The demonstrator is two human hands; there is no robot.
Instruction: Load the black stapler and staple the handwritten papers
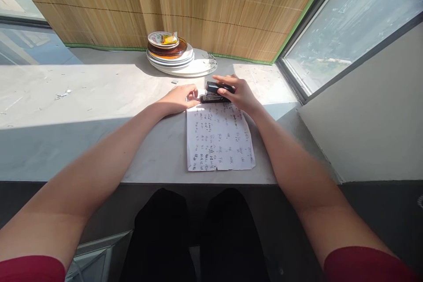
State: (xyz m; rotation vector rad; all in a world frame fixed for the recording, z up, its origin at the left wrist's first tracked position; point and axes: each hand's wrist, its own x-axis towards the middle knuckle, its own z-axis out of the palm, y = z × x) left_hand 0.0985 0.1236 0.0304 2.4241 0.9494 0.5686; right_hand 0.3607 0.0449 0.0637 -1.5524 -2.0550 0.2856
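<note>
A sheet of white paper (218, 139) covered in handwriting lies on the grey sill in front of me. A black stapler (213, 92) sits on its far edge. My right hand (239, 92) lies over the stapler, fingers wrapped across its top. My left hand (180, 98) rests at the paper's far left corner, fingers curled and touching the paper's edge beside the stapler.
A stack of plates (175, 55) with a yellow packet on top stands at the back against a bamboo blind (198, 4). A window frame (297, 83) runs along the right. A small scrap (174, 81) lies near the plates. My dark-clad knees (194, 233) are below the sill (82, 110).
</note>
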